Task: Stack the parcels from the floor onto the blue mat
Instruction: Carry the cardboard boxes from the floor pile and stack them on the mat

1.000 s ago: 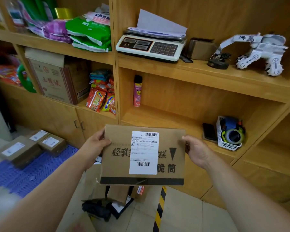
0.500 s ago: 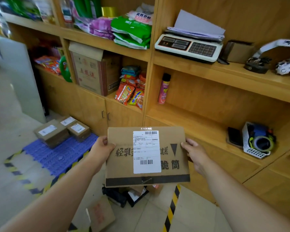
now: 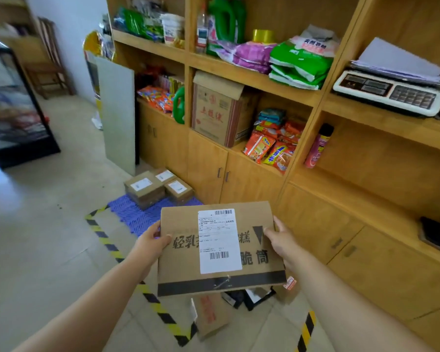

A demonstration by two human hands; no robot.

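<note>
I hold a flat brown cardboard parcel (image 3: 183, 265) with a white shipping label and black printed characters, level in front of me. My left hand (image 3: 150, 243) grips its left edge and my right hand (image 3: 281, 241) grips its right edge. Beyond it on the floor lies the blue mat (image 3: 135, 215), with three small brown parcels (image 3: 158, 188) at its far end by the cabinet. Under the held parcel, more parcels (image 3: 211, 316) and dark packets lie on the floor, partly hidden.
Wooden shelving (image 3: 252, 80) with cabinet doors runs along the right, holding snacks, detergent bags, a carton, a spray can and a scale (image 3: 389, 91). Yellow-black floor tape (image 3: 137, 283) borders the mat area. A white panel (image 3: 117, 113) leans by the shelf; a dark display case (image 3: 13, 105) stands left.
The view has swung left, so the mat and its parcels now sit nearer the centre. Both hands still hold the flat parcel the same way.
</note>
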